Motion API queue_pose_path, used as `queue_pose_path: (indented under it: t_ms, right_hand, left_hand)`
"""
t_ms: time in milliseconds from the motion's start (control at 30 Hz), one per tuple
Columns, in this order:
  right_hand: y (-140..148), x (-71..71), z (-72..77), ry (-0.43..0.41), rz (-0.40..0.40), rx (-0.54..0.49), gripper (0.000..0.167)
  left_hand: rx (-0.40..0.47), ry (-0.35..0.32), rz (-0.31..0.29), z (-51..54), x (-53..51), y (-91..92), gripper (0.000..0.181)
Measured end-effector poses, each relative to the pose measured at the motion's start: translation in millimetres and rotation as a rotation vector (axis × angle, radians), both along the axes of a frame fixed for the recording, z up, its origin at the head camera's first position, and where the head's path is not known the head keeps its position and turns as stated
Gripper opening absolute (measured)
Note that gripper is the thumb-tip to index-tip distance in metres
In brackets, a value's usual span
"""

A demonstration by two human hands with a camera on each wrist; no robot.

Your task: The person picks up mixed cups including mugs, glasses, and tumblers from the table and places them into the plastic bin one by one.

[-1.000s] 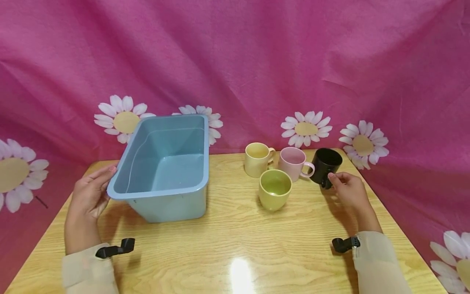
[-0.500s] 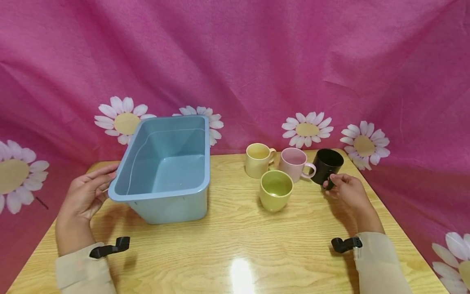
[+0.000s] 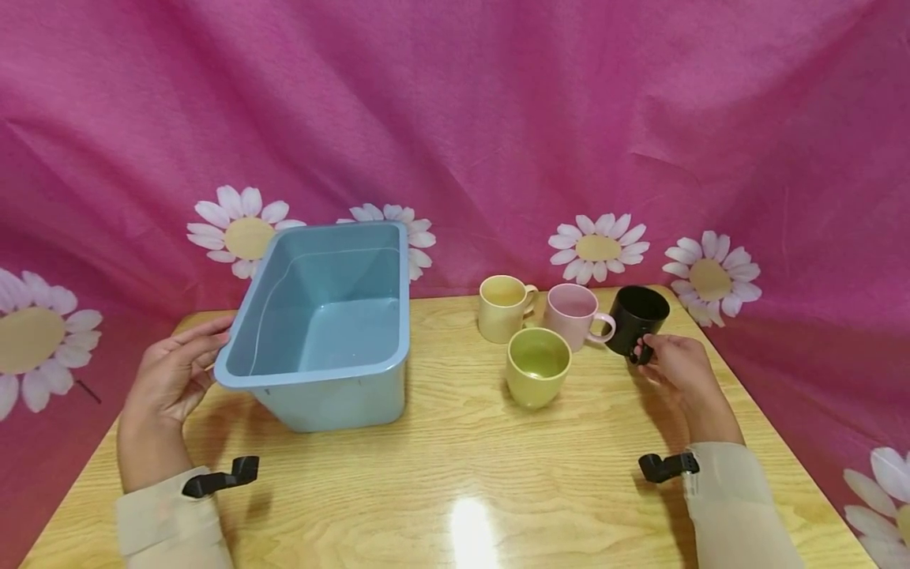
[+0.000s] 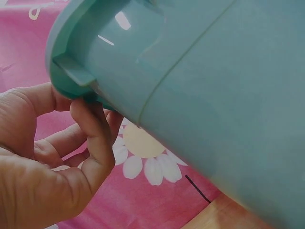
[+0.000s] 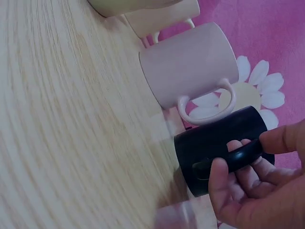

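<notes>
A blue plastic tub (image 3: 313, 378) stands on the left of the table. My left hand (image 3: 167, 379) pinches its left rim between thumb and fingers, also visible in the left wrist view beneath the tub's lip (image 4: 71, 78). At the right, a black mug (image 3: 636, 312) stands upright, and my right hand (image 3: 686, 371) grips its handle. In the right wrist view the fingers curl through the black handle (image 5: 238, 160), with the thumb over it. Left of it are a pink mug (image 3: 569, 320), a cream-yellow mug (image 3: 500, 316) and a green cup (image 3: 536, 375), all upright.
The wooden table (image 3: 441, 474) runs up to a magenta cloth (image 3: 455, 142) with printed daisies, which hangs behind and along both sides. The pink mug's handle reaches close to the black mug. Black camera mounts (image 3: 668, 466) sit on both wrists.
My right fingers have moved from touching the black mug's handle to curling through it. The left hand shifted slightly at the tub's rim. The tub and mugs appear to stand where they were.
</notes>
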State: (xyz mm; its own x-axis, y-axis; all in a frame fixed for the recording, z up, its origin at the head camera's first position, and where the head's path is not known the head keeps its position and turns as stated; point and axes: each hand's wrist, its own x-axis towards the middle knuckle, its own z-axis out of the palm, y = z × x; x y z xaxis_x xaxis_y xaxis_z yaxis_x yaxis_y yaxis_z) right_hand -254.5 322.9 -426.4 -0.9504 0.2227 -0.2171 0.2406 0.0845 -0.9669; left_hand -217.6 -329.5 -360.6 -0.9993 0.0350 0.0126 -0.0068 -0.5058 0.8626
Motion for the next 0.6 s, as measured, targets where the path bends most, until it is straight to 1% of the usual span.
queue_pose_path:
  t_ms: [167, 433, 500, 600]
  right_hand:
    - [-3, -1.9, 3.3, -0.016, -0.041, 0.019, 0.039]
    - [-3, -5.8, 9.8, -0.070, -0.089, -0.042, 0.036]
    - [-2, -6.8, 10.9, -0.086, -0.098, 0.007, 0.037]
    - [2, -6.2, 11.0, -0.095, -0.090, 0.089, 0.040]
  left_hand:
    - [0.000, -0.001, 0.005, -0.9, 0.1, -0.7, 0.034]
    - [-0.002, 0.010, 0.011, -0.7, -0.6, -2.8, 0.034]
    - [-0.007, 0.009, 0.011, -0.7, -0.8, -2.8, 0.034]
    - [-0.013, 0.010, 0.015, -1.4, -1.1, -2.1, 0.033]
